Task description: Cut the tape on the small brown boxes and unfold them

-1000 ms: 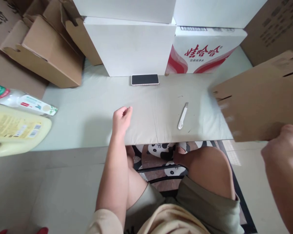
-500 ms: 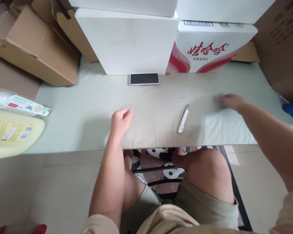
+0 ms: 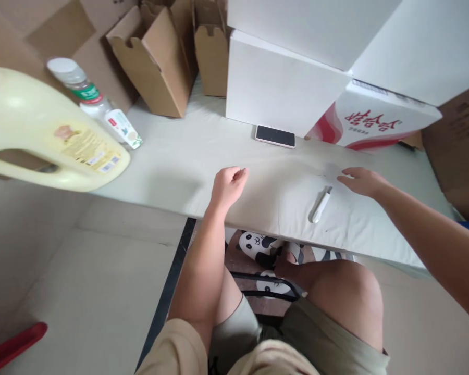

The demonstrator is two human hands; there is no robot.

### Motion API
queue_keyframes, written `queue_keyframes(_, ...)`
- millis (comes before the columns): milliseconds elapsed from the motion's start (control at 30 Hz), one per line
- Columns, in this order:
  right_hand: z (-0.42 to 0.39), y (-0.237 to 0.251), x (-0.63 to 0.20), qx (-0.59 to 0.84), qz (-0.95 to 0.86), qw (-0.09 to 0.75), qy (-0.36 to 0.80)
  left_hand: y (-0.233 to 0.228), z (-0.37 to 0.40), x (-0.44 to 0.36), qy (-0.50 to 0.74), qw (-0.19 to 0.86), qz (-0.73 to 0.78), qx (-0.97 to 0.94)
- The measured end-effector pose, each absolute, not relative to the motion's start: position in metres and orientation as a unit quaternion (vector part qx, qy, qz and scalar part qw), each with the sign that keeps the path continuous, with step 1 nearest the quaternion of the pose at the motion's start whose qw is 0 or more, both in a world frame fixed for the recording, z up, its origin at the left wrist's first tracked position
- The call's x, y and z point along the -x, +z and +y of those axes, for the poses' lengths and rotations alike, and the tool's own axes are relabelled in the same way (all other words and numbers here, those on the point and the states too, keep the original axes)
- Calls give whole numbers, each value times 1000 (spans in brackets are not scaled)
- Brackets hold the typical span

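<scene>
A knife [image 3: 321, 205], likely light, stiff and best lifted by its handle [image 3: 319, 212], lies near-right of the phone [image 3: 275, 136], the right hand [image 3: 361, 180] loose and empty farther right, the left hand [image 3: 227, 187] clenched near-left.

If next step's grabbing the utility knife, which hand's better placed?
Probably the right hand: it's nearer the utility knife and looks partly open. The left hand is farther away and curled.
</scene>
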State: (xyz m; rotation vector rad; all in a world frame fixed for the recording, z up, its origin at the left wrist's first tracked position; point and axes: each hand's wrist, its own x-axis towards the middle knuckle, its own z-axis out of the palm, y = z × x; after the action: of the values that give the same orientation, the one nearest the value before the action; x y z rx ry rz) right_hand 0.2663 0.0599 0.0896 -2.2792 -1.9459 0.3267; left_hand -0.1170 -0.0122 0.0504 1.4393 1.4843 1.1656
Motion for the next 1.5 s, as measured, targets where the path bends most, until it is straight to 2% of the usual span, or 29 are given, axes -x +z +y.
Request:
queue_keyframes(167, 96, 91, -160, 670, -733, 16, 116, 55, -18, 133, 477, 386, 577, -539)
queue_keyframes(400, 155, 89, 16, 513, -851, 23, 109, 61, -18, 146, 490, 410, 585, -500)
queue_keyframes(633, 166, 148, 170, 396, -916, 60, 38, 63, -17, 156, 467, 445, 597, -476)
queue_keyframes(833, 184, 182, 235, 407, -912, 37, 20, 62, -18, 161, 472, 462, 587, -469)
queue_keyframes(933, 186, 182, 230, 419, -907, 36, 20, 64, -18, 163, 471, 460, 587, -470)
queue_keyframes(1100, 167, 170, 179, 431, -897, 95, 40, 63, -21, 159, 485, 430, 599, -470)
queue_keyframes(1167, 152, 166, 146, 429, -895, 117, 37, 60, -24, 156, 546, 365, 607, -448)
queue_keyframes(1267, 113, 160, 77, 430, -889, 153, 34, 55, -28, 157, 664, 206, 615, -371)
queue_keyframes(1367, 53, 146, -7, 420, -862, 282, 32, 52, -26, 162, 722, 100, 626, -277)
queue_keyframes(1433, 9, 128, -62, 431, -815, 386, -23, 51, -21, 163, 725, 109, 627, -265)
queue_keyframes(1500, -27, 106, -107, 458, -766, 441, -89, 49, -16, 158, 715, 175, 599, -317)
